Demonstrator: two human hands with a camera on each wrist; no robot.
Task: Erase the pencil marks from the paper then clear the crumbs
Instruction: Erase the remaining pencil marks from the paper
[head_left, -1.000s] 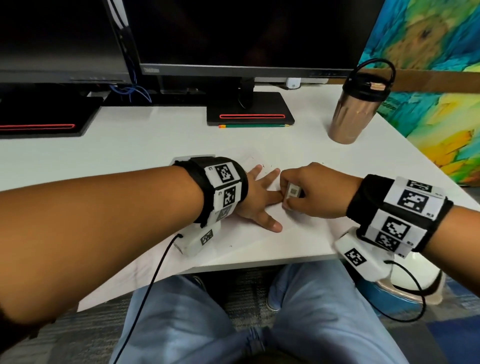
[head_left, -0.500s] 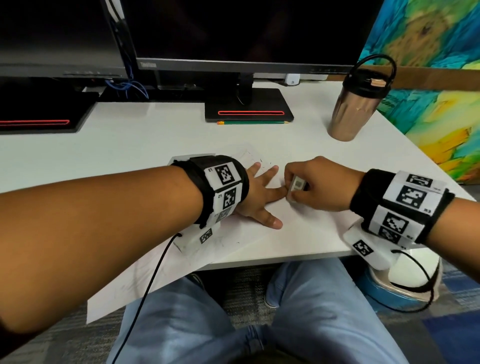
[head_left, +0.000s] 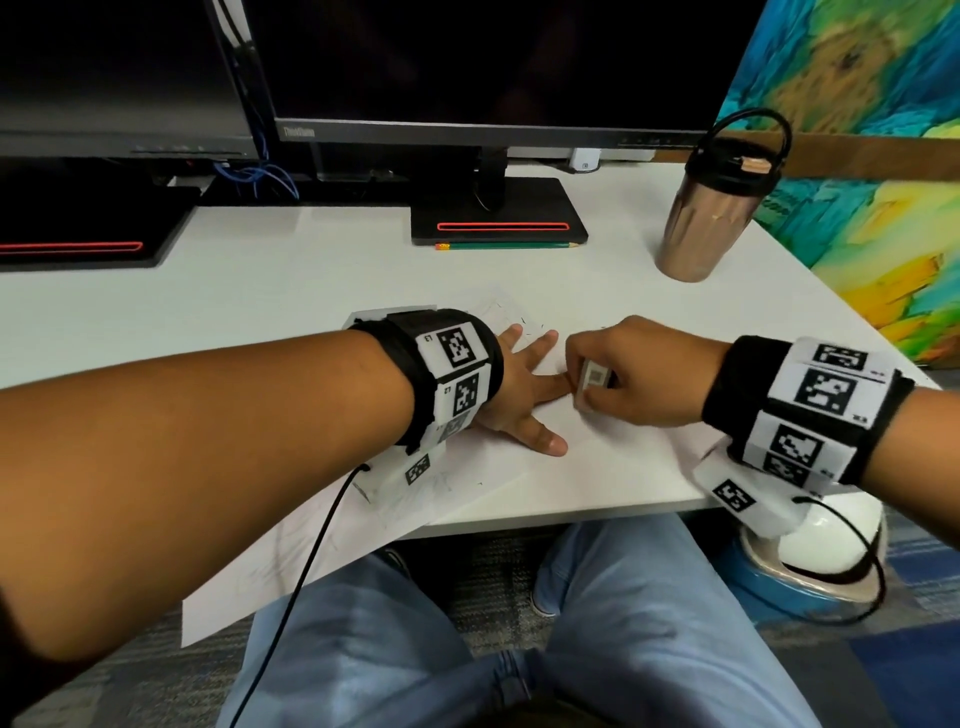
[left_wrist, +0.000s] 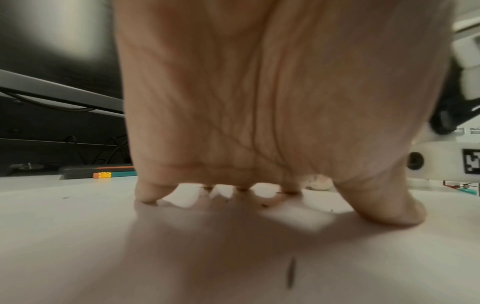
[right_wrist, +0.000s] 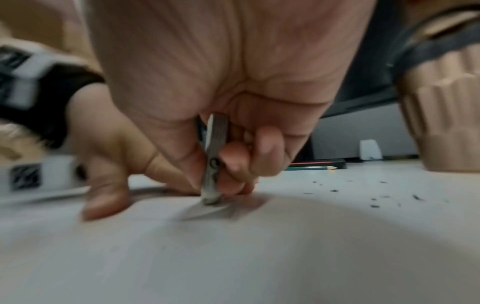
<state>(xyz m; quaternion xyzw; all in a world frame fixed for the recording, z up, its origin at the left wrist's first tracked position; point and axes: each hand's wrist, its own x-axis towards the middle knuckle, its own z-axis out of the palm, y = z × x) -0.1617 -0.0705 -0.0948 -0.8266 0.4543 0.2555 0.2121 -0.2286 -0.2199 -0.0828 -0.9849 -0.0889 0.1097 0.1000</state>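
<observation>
Head view: white tabletop (head_left: 260, 291). Paper (head_left: 597, 467) lies at the near edge, partly overhanging. Left hand (head_left: 519, 395) flat on the sheet, fingers spread, pinning it. Right hand (head_left: 639, 371) curled in a pinch grip on the eraser (head_left: 592, 382), just beside the left fingertips. Compared with a second ago the eraser sits slightly further up the sheet, which suggests a rubbing stroke in progress; erasing is apparently unfinished, since faint pencil marks (head_left: 415, 499) show near the left wrist. Pencil (head_left: 506, 246) and tumbler (head_left: 711, 208) stand well apart.

Left wrist view: palm raised, fingertips (left_wrist: 148, 197) pressing the paper; dark crumbs (left_wrist: 263, 204) between them.

Right wrist view: eraser upright, its tip touching the paper; picture blurred. Crumbs scattered to the right, uncleared; sweeping comes later.
</observation>
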